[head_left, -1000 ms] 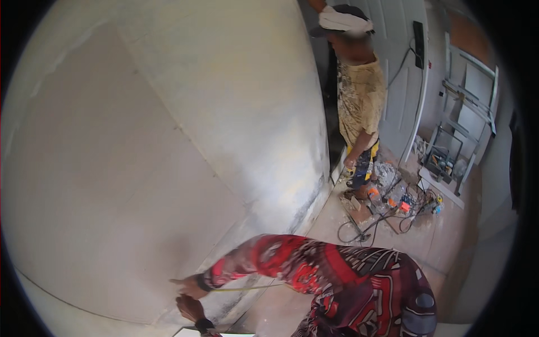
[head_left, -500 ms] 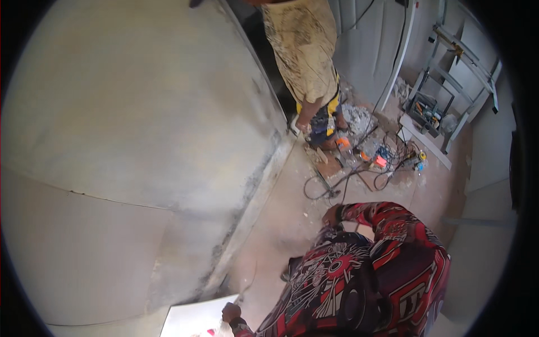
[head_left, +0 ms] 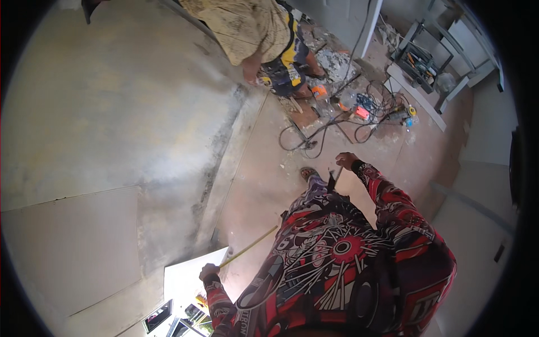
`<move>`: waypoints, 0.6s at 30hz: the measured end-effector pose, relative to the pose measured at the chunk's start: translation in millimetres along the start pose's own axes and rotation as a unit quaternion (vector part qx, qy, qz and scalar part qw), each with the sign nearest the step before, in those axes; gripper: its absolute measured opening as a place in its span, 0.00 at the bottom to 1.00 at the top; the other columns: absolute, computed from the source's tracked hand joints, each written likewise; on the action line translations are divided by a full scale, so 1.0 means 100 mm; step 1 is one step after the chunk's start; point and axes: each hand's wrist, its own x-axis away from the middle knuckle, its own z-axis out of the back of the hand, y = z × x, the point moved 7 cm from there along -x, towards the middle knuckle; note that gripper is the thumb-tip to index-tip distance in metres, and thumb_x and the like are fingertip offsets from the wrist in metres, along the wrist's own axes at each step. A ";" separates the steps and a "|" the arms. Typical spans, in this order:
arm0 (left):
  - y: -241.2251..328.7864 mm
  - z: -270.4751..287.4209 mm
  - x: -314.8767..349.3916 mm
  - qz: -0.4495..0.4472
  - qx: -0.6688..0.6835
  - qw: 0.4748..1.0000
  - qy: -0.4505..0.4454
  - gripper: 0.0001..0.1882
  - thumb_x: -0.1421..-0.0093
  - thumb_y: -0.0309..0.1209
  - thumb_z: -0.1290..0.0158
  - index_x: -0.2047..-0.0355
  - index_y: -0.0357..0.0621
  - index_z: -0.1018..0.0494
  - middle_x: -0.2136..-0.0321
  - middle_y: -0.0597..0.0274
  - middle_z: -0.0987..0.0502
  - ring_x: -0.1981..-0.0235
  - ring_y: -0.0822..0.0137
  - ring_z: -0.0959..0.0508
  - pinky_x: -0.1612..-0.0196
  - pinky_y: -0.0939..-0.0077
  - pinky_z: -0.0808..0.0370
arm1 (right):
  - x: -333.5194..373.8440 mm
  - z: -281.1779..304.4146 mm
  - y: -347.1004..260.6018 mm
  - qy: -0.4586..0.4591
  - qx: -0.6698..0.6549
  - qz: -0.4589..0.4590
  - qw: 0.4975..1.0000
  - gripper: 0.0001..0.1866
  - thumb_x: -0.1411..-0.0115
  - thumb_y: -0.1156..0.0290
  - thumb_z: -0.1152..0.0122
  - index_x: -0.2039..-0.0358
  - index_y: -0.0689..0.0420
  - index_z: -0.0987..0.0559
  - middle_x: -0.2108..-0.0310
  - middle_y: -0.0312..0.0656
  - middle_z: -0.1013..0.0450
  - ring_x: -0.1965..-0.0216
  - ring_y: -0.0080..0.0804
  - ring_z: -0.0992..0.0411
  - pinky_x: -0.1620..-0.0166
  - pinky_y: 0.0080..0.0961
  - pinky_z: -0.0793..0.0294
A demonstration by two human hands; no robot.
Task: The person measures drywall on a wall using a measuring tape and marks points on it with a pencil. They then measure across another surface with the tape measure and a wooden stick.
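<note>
My left hand (head_left: 209,272), closed, is at the lower left over a white board (head_left: 185,275). A thin yellow strip that looks like a tape measure blade (head_left: 248,247) runs from it up to the right and disappears behind my patterned shirt (head_left: 337,253). My right hand (head_left: 346,160) is farther forward, over the pinkish floor, its fingers closed. A narrow piece and a dark shape (head_left: 331,181) show just below it; I cannot make out what they are.
A co-worker in a tan, stained shirt (head_left: 241,28) bends by the large stained panel (head_left: 123,112) on the left. Tangled cables (head_left: 382,106), orange items and rubble lie ahead. A toolbox (head_left: 420,64) sits beside a metal frame (head_left: 463,50). Small framed items (head_left: 159,315) lie at lower left.
My right hand has reached forward and right, and the yellow blade has come into view beside my left hand. My view has shifted, and the co-worker appears farther left.
</note>
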 end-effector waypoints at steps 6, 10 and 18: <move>0.62 -0.37 0.56 -0.074 -0.030 0.997 0.007 0.19 0.43 0.42 0.52 0.53 0.52 0.25 0.51 0.58 0.25 0.49 0.57 0.25 0.49 0.62 0.28 | 0.84 0.01 1.03 -0.006 -0.093 -0.084 0.992 0.17 0.50 0.60 0.37 0.60 0.52 0.19 0.63 0.44 0.22 0.61 0.40 0.23 0.56 0.34 0.25; 1.17 -0.76 1.01 -0.134 -0.032 0.990 0.031 0.18 0.42 0.39 0.56 0.55 0.49 0.24 0.52 0.56 0.25 0.49 0.55 0.25 0.48 0.58 0.28 | 1.49 0.28 2.03 0.008 -0.045 -0.099 0.994 0.15 0.50 0.62 0.37 0.62 0.52 0.19 0.64 0.44 0.21 0.61 0.38 0.23 0.56 0.33 0.25; 1.86 -2.01 1.60 -0.204 -0.008 0.977 -0.053 0.21 0.42 0.38 0.58 0.52 0.47 0.26 0.50 0.53 0.26 0.47 0.51 0.28 0.46 0.58 0.31 | 2.54 0.96 3.24 0.028 0.008 -0.189 0.981 0.13 0.50 0.61 0.36 0.64 0.48 0.18 0.66 0.45 0.22 0.63 0.38 0.23 0.59 0.33 0.25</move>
